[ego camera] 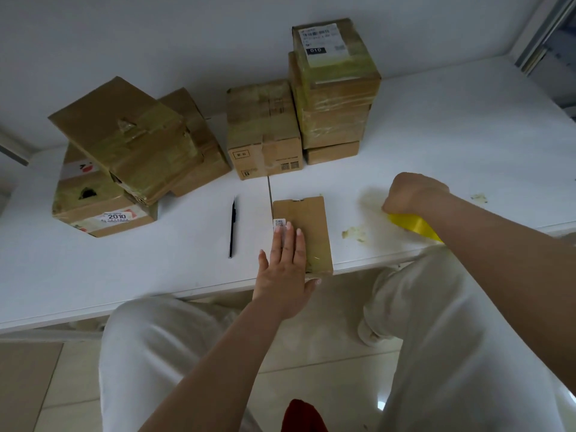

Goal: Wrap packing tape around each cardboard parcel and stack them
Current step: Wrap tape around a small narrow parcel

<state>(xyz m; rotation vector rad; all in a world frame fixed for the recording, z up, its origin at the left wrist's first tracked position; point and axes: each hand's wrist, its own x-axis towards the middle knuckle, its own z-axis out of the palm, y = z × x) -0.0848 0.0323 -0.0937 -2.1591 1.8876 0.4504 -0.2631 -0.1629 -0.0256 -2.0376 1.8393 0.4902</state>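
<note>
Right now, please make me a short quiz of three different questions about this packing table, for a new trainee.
1. True or false: the left hand lies flat on the small flat parcel at the table's front edge.
2. What does the right hand grip? A) the black pen B) the yellow tape roll C) a tall parcel
3. Fill in: the top parcel of the tall stack at the back bears a label with the number ___.

Key: 1 true; 2 B; 3 010.
</note>
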